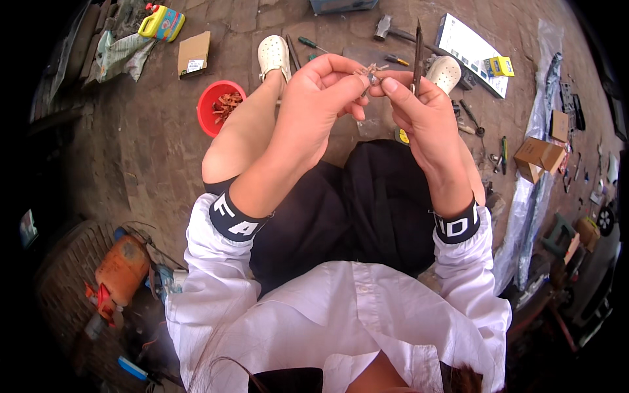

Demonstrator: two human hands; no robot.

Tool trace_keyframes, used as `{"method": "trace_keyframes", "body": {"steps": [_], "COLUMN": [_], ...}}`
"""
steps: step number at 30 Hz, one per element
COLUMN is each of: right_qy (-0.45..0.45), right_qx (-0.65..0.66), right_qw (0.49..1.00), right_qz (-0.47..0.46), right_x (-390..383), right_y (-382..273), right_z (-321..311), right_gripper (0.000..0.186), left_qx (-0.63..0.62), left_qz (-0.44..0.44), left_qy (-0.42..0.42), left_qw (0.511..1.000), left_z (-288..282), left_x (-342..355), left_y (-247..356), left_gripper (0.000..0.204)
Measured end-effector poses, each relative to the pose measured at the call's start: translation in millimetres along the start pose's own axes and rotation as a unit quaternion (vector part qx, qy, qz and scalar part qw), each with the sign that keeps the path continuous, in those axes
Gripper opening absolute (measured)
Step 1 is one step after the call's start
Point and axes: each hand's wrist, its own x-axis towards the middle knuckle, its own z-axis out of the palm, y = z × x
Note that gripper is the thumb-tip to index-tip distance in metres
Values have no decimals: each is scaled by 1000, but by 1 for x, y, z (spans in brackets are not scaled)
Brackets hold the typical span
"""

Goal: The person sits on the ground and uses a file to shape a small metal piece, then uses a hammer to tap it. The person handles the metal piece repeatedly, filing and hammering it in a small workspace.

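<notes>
Both my hands are raised in front of my knees, fingertips close together. Between them is a small greyish metal piece with copper-coloured strands (373, 69); its exact kind is too small to tell. My left hand (318, 98) pinches it between thumb and fingers. My right hand (424, 111) has its thumb and forefinger at the piece's other side. A dark, narrow, pointed blade-like tool (419, 52) stands up from between the right hand's fingers, its lower end partly hidden by them. Left of my left hand, a red bowl (205, 108) on the ground holds copper-coloured scraps (227, 105).
Beyond my feet lie a hammer (383, 27), a green screwdriver (308, 42) and a white flat box (458, 46) with a small yellow box (500, 66). Cardboard boxes (538, 157) and plastic wrap stand right. A yellow jug (161, 23) is far left, an orange tank (123, 265) near left.
</notes>
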Motion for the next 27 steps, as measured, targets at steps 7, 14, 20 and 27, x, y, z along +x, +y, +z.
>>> {"method": "trace_keyframes", "body": {"steps": [7, 14, 20, 27], "right_qy": [-11, -6, 40, 40], "right_qx": [33, 35, -22, -120], "right_qw": [999, 998, 998, 992], "right_qz": [40, 46, 44, 31], "right_x": [5, 16, 23, 34], "right_y": [-2, -4, -16, -24], "right_z": [-1, 4, 20, 18], "right_gripper": [19, 21, 22, 18], "left_qx": [-25, -85, -94, -72], "left_qz": [-29, -44, 4, 1], "left_qy": [-24, -33, 21, 43], "left_qw": [999, 995, 995, 996], "left_z": [-5, -16, -25, -27], "left_x": [4, 17, 29, 35], "left_y": [8, 7, 12, 28], "left_gripper": [15, 15, 15, 15]}}
